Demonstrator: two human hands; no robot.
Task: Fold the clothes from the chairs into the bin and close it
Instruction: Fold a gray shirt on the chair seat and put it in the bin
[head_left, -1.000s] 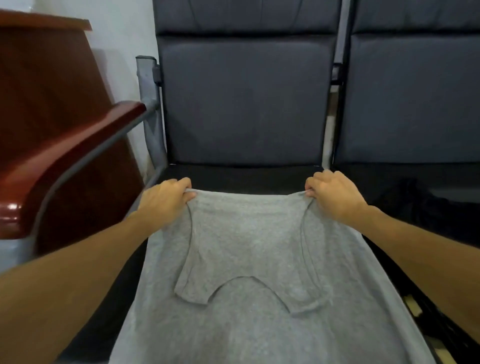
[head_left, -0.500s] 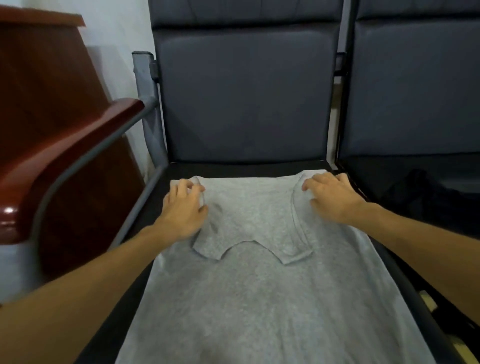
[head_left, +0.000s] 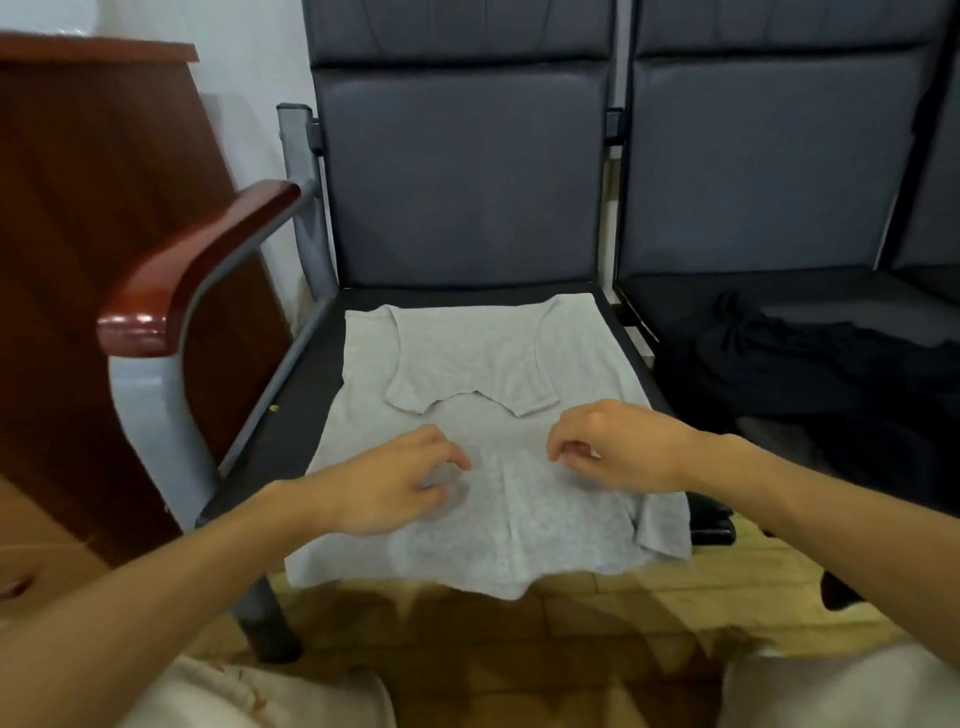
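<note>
Head view: both forearms reach forward over a pale grey cotton T-shirt (head_left: 483, 358), which lies flat on the seat of a black cushioned chair (head_left: 457, 182), its upper part folded down toward the middle and its hem hanging over the seat's front edge. The left hand (head_left: 395, 483) sits palm down low over the shirt's lower left half, and the right hand (head_left: 618, 447) is level with it over the lower right half. The fingers (head_left: 436, 447) of both hands are loosely curled and grip nothing; whether the tips touch the cloth cannot be told. Right of the shirt, a crumpled black garment (head_left: 779, 364) lies on the neighbouring seat. Left of the shirt stand a glossy red-brown wooden armrest (head_left: 197, 270) and a red-brown wooden cabinet (head_left: 78, 208). Below the shirt's hem is a tan wood floor (head_left: 519, 649).
</note>
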